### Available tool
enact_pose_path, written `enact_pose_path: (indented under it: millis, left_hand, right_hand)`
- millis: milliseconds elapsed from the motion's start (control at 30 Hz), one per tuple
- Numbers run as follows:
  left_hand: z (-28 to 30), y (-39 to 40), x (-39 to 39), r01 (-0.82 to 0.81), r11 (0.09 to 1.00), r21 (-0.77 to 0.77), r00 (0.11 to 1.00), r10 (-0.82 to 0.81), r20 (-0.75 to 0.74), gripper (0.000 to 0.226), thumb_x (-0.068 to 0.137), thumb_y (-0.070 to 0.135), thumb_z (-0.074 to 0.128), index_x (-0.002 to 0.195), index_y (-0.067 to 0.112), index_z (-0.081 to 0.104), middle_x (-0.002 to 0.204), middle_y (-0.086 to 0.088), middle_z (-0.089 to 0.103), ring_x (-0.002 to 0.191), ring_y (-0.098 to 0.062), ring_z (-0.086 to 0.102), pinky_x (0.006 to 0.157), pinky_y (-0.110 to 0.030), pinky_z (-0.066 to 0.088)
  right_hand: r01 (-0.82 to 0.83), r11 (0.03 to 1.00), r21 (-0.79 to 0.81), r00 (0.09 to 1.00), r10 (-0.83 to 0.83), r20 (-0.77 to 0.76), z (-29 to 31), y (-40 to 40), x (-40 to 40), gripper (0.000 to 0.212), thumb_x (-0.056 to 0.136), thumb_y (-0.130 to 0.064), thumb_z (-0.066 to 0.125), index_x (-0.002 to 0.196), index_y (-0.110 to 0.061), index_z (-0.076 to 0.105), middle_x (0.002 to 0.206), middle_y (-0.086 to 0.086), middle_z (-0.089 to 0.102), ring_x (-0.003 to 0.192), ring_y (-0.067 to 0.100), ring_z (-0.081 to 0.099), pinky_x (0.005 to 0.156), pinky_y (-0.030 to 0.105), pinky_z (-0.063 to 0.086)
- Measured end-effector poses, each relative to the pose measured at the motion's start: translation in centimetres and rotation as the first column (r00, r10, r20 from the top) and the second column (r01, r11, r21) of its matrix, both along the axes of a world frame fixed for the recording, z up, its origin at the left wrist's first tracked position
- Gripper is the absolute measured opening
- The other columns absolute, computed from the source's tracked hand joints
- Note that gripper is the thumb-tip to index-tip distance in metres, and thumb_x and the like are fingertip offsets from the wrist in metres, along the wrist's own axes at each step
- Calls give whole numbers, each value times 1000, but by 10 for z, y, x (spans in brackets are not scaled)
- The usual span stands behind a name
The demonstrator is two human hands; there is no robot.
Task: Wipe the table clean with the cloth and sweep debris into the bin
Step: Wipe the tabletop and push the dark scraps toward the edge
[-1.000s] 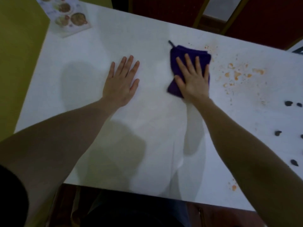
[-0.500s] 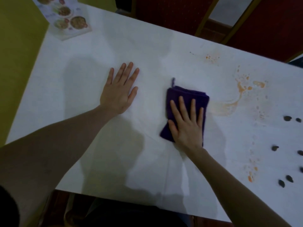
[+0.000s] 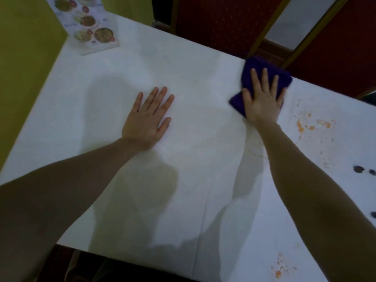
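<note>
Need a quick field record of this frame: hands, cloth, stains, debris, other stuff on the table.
left hand: flat on the table, fingers spread, holds nothing
right hand: fingers straight, presses the cloth
cloth: purple, folded, at the table's far edge, blurred
stains: orange, right of the cloth; more near the front edge
debris: small dark bits at the right border
menu: food leaflet at the far left corner
bin: not in view
</note>
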State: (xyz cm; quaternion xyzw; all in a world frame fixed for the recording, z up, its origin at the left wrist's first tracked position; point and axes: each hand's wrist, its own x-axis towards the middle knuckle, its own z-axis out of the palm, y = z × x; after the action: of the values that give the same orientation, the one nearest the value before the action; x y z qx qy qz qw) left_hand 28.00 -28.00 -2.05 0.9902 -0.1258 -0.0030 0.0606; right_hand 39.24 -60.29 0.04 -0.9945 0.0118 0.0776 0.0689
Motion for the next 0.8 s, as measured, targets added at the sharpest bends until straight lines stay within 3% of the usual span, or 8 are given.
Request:
enact_pose_path:
  millis: [233,333,433,533,633,800]
  left_hand:
    - [0,-2,1,1,1000,3,1000,-1,-13,61,102,42,23,158,19,21,166,-6,16,153,-25,16,123,-52,10]
    - [2,0,1,-3,1000,4,1000,3,-18,61,102,42,23,159,19,21,166,-5,16,153,-25,15,123,-52,10]
    - [1,-1,0,-8,1000,9,1000,8,-17,61,102,42,23,159,19,20,166,-5,15,153,-24,14,123,-52,10]
    - [1,-2,0,-9,1000,10,1000,9,-23,61,103,42,21,159,20,17,167,-5,12,154,-24,12,123,-52,10]
    - [1,-3,0,-2,1000,10,1000,2,-21,61,102,43,20,159,20,17,167,-5,12,154,-23,11,124,-51,9]
    - [1,-2,-1,5,1000,11,1000,-5,-11,61,102,42,23,158,19,21,166,-5,16,153,-24,15,123,-51,10]
  right_hand:
    - [226,973,36,974,-226,-2,3,-19,-96,68,95,-56,20,158,-34,11,167,-1,5,152,32,-1,120,57,-3]
    - [136,991,7,991,-136,10,-1,25,-132,68,94,-53,24,158,-30,16,166,2,11,151,38,5,120,60,3]
    - [-74,997,-11,997,74,8,-3,70,-146,65,98,-52,27,158,-30,16,166,0,11,152,38,4,120,60,3]
    - [-236,972,15,972,236,-6,-2,97,-119,62,101,-53,20,159,-32,8,167,-1,4,152,35,-4,121,58,0]
    - [-283,959,18,959,284,-3,-2,97,-68,63,100,-55,19,158,-33,10,167,-2,6,152,33,-2,120,58,2]
    - [-76,997,-8,997,76,-9,-2,30,-20,65,95,-57,24,157,-39,12,166,-4,9,153,29,1,121,54,-1]
